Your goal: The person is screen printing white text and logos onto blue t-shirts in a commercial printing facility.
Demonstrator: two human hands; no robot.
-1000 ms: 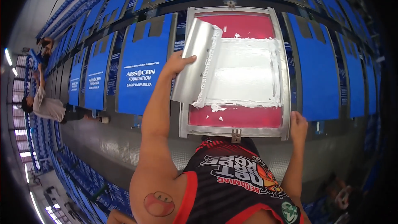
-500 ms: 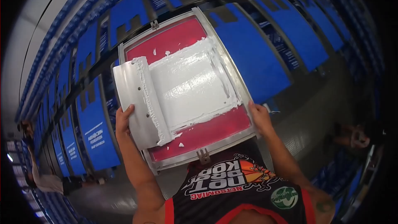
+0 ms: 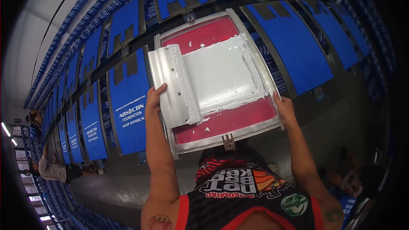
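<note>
A metal screen-printing frame (image 3: 255, 132) with red mesh is carried in front of my chest between both hands. Thick white ink (image 3: 223, 76) covers the middle of the mesh, ridged along its edges, with a few loose blobs on the red. Along the frame's left side lies a broad silver squeegee (image 3: 165, 89), its right edge coated in ink. My left hand (image 3: 155, 99) is closed on the squeegee, thumb on top; its other fingers are hidden underneath, probably against the frame too. My right hand (image 3: 284, 109) grips the frame's right rail near its lower corner.
Rows of flat boards bearing blue printed cloth (image 3: 294, 47) stretch to both sides and away, dark rails between them. Metal brackets (image 3: 228, 142) stick out from the frame's ends. At far left a person (image 3: 57, 170) is near the boards; another person (image 3: 351, 183) is at lower right.
The frame and squeegee appear farther right and slightly higher in view, while the boards behind have also shifted right. Both hands keep their hold.
</note>
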